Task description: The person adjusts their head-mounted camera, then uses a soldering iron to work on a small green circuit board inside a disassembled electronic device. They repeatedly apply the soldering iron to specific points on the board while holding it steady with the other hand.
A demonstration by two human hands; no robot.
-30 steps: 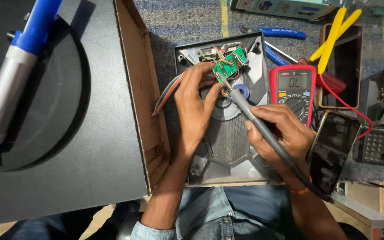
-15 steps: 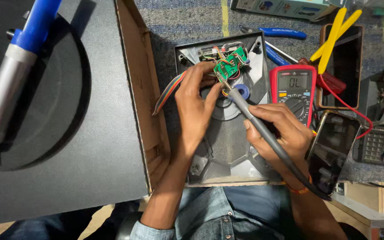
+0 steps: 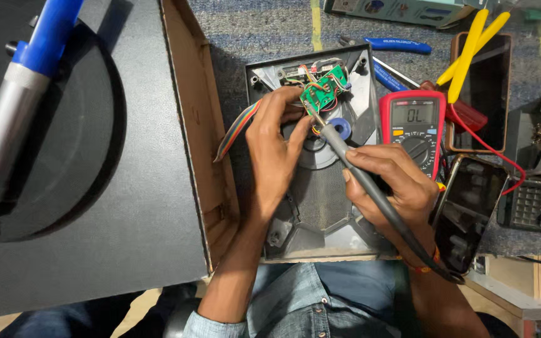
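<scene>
— Fingertips of my left hand are the hard part: they curl over the edge of the green circuit board, and I cannot tell whether they pinch it or only press beside it.

— And your right?

— My right hand has its grip pressed together around the grey soldering iron, held like a pen. Its tip meets the board's lower edge; the exact contact is too small to make out. The cord end runs down past my wrist.

— Where is the board?

— At the top of the open grey casing, which lies on my lap and the bench. Beside it, a blue ring is half covered by the iron.

— Anything cut off?

— The rainbow ribbon cable vanishes behind my left hand. A pale box is cropped at the top edge; its label is unreadable. Right of the casing lies the red meter, its red lead looping away.

— Left side?

— A big black speaker cabinet, brown cut edge toward me, and a blurred blue-and-silver tool close to the camera.
</scene>
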